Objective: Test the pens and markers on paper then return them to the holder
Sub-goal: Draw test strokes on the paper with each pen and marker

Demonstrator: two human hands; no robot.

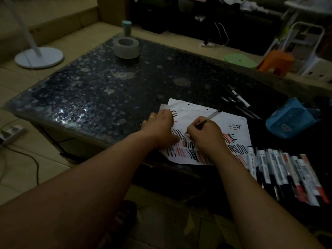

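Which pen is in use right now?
The clear pen gripped in the right hand, tip down on the paper. The dark pens lie loose beyond the paper; the markers lie in a row at its right.

Table [107,90] top: glossy, glass-like, dark pebble pattern under it, hard glare spots. Paper [231,121]: white, matt, creased, edges curling. Pen [210,117]: clear smooth plastic barrel. Markers [280,169]: white plastic bodies, slight sheen, printed labels. Holder [291,121]: blue, smooth, looks plastic. Grey bowl [126,47]: matt, rough, concrete-like. Floor [27,159]: smooth pale tiles. Green stool [239,60], orange stool [276,62]: moulded plastic.
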